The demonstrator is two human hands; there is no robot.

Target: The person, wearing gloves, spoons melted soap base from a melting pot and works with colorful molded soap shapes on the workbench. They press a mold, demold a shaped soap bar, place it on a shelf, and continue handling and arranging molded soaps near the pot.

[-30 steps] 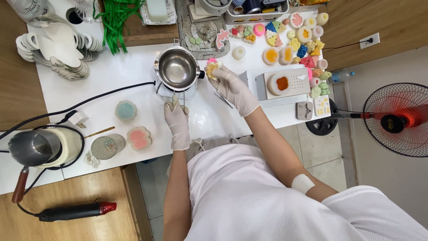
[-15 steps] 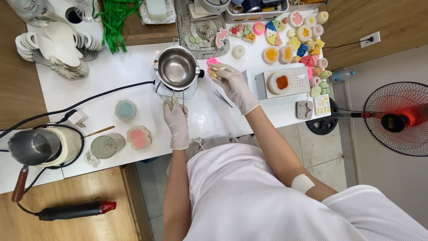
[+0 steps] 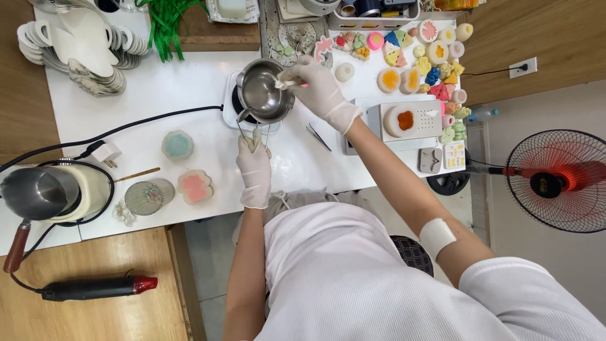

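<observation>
A small steel pot [image 3: 260, 95] sits on a white electric hotplate [image 3: 231, 108] on the white table. My gloved left hand [image 3: 254, 165] grips the pot's wire handle at its near side. My gloved right hand [image 3: 319, 88] is at the pot's right rim, pinching a small pale piece with a pink edge over the pot. Metal tweezers [image 3: 317, 136] lie on the table just below the right wrist.
Many coloured shaped candles [image 3: 421, 52] crowd the far right. A white scale [image 3: 404, 121] carries a round candle. Filled moulds [image 3: 178, 145] [image 3: 195, 186], a kettle pot [image 3: 39, 193], stacked white cups [image 3: 76, 44], a heat gun [image 3: 95, 288] and a floor fan [image 3: 557, 180] surround the table.
My right hand moved left from beside the scale to the pot's rim, bringing the small piece over the pot. The left hand stayed on the handle.
</observation>
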